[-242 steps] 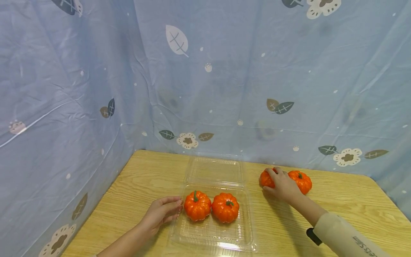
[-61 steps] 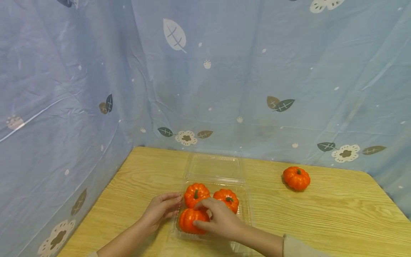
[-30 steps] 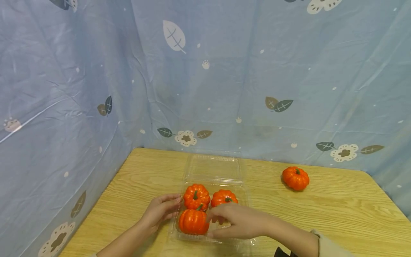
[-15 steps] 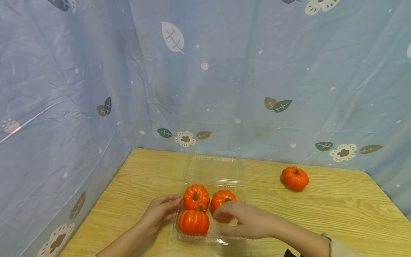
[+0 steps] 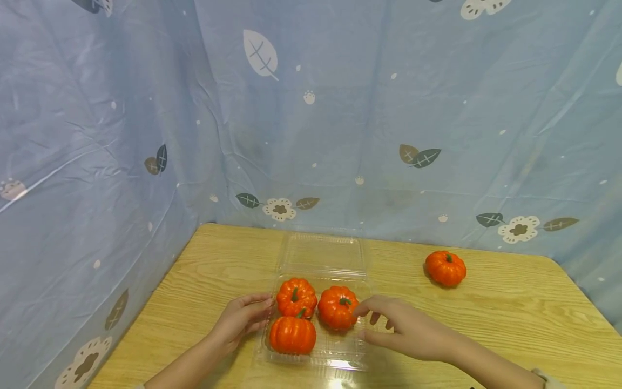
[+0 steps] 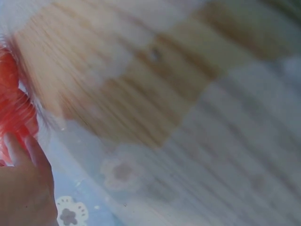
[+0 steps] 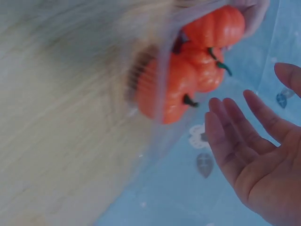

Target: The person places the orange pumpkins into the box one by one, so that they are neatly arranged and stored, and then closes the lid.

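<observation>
Three small orange pumpkins with green stems sit in a clear plastic clamshell container (image 5: 335,356), whose lid (image 5: 323,254) lies open towards the back. One pumpkin (image 5: 296,298) is at the back left, another (image 5: 292,336) lies tipped at the front left, and a third (image 5: 338,308) is at the right. My left hand (image 5: 242,319) holds the container's left edge between thumb and fingers; the grip is partly hidden. Beside the right pumpkin, over the container's right edge, my right hand (image 5: 408,329) has loosely spread fingers and holds nothing, as the right wrist view confirms.
A fourth pumpkin (image 5: 445,268) stands alone on the wooden table (image 5: 486,313), at the back right. Blue patterned cloth (image 5: 340,108) hangs behind the table and along its left side.
Eight seconds ago my right hand was at the back-right pumpkins; it has since set one in the container's front left and let go. Lately it has drawn back rightward. The left hand stayed put.
</observation>
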Demonstrator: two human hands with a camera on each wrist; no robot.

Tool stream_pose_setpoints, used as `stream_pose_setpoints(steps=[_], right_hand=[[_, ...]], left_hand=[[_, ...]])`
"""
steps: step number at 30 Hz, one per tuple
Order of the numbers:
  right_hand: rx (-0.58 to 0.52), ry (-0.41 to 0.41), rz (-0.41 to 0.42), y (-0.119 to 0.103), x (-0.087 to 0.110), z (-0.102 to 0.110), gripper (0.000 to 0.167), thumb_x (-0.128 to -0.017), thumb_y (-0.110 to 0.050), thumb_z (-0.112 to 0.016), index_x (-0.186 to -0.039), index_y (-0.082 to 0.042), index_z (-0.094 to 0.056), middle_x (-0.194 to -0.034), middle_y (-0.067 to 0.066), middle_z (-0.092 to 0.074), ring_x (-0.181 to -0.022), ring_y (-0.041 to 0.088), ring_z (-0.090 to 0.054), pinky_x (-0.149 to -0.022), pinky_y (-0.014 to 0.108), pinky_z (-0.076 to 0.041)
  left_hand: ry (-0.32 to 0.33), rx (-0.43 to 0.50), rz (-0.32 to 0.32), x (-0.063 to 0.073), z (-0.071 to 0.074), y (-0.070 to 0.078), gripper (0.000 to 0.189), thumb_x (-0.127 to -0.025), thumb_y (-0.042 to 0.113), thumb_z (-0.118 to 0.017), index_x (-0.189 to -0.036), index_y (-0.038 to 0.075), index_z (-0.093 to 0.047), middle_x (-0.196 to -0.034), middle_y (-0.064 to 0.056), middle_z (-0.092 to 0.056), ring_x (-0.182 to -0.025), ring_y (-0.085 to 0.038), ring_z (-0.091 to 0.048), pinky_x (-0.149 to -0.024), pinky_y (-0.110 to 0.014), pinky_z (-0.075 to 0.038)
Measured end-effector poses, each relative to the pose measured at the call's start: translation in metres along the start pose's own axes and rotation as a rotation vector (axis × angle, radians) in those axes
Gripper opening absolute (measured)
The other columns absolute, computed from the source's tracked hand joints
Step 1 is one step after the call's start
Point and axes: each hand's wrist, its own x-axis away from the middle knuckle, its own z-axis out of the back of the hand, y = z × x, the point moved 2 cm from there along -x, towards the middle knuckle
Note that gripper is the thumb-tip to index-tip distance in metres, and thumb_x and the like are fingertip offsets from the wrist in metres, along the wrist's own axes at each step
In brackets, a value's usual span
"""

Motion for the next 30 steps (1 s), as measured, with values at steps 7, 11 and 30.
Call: stream_pose_setpoints(steps=[7,11,30], right_hand=[[0.022,0.112,-0.011,0.015,0.018,0.000,0.023,-0.090,-0.030,-0.060,-0.112,-0.023,-0.058,-0.106,-0.010,-0.061,-0.088,0.005,-0.053,-0.064,0.023,-0.048],[0.011,0.150,-0.037,0.024,0.028,0.002,0.021,-0.090,-0.028,-0.060,-0.111,-0.021,-0.059,-0.105,-0.008,-0.061,-0.088,0.003,-0.052,-0.063,0.023,-0.048],[0.174,0.204,-0.095,0.070,0.048,0.000,0.022,-0.087,-0.024,-0.064,-0.107,-0.015,-0.061,-0.104,-0.003,-0.062,-0.090,0.017,-0.057,-0.060,0.024,-0.049]], left_hand=[[-0.004,0.001,0.003,0.001,0.000,0.000,0.049,-0.087,0.022,-0.064,-0.123,-0.009,-0.050,-0.105,-0.007,-0.066,-0.089,-0.015,-0.062,-0.074,-0.026,-0.055],[0.007,0.000,0.000,0.001,0.000,0.000,0.050,-0.087,0.022,-0.064,-0.123,-0.009,-0.050,-0.105,-0.007,-0.066,-0.090,-0.015,-0.062,-0.075,-0.027,-0.055],[0.018,0.007,0.008,0.000,-0.001,0.000,0.050,-0.087,0.022,-0.064,-0.123,-0.009,-0.050,-0.107,-0.009,-0.066,-0.093,-0.017,-0.063,-0.076,-0.029,-0.055]])
